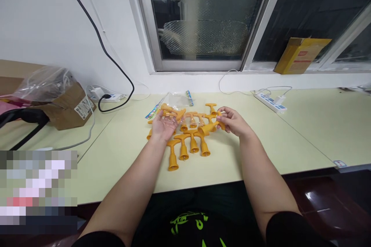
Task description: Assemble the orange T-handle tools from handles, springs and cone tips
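Note:
My right hand (235, 122) pinches the T-shaped handle of a yellow plastic hand bell (207, 128), its cup tilted toward the left. My left hand (163, 126) is palm up under a clear plastic bag (176, 102) and holds it; its fingers are partly hidden. Inside the bag lie some yellow pieces (180, 115), shaped like the bells. Several more yellow bells (183, 150) lie in loose rows on the table between and in front of my hands, with small metal parts showing in their cups.
The pale yellow table (130, 162) runs along the wall below a window. A cardboard box (69, 104) with plastic bags stands at left, near a power strip (114, 97). Another power strip (271, 101) lies back right. A yellow carton (303, 56) leans on the sill.

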The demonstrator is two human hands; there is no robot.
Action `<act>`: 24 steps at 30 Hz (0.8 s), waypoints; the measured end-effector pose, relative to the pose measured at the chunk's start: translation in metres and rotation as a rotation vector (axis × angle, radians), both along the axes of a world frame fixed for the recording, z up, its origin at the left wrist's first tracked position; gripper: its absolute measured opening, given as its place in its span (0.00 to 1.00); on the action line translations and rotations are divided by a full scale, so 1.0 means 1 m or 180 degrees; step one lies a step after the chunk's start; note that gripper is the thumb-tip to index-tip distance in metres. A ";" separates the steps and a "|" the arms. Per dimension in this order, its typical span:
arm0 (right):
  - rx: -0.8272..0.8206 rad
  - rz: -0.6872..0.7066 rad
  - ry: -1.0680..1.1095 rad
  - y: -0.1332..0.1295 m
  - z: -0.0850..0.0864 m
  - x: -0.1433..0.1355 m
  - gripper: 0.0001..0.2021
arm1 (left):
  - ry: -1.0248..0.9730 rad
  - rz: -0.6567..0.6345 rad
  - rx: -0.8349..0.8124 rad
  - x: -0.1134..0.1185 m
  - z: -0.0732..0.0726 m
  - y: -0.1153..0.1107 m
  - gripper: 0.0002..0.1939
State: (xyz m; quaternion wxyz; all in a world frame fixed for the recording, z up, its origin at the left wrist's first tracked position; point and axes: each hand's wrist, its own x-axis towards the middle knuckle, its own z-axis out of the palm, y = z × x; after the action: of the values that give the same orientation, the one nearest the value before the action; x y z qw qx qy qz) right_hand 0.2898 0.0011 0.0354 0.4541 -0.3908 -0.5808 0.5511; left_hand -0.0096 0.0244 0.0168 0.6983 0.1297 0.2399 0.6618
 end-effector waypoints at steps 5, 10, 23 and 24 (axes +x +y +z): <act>-0.0077 -0.0742 0.0587 0.009 -0.004 -0.004 0.19 | 0.0005 0.0064 0.0110 0.003 0.001 -0.003 0.16; -0.0367 -0.0008 0.0574 0.007 -0.007 -0.012 0.19 | 0.0100 0.0090 0.0189 0.008 0.003 -0.005 0.16; -0.0239 -0.0058 0.1168 0.008 -0.035 -0.077 0.30 | 0.0584 -0.0576 0.0264 0.032 -0.003 -0.017 0.19; -0.0184 -0.0182 0.1152 0.008 -0.037 -0.079 0.30 | 0.0623 -0.0629 0.0268 0.034 -0.004 -0.017 0.19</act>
State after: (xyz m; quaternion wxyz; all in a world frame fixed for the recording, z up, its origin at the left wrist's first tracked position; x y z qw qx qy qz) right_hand 0.2104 0.0096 -0.0017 0.5553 -0.3146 -0.4622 0.6157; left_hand 0.0246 0.0073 0.0128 0.7272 0.2458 0.2650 0.5836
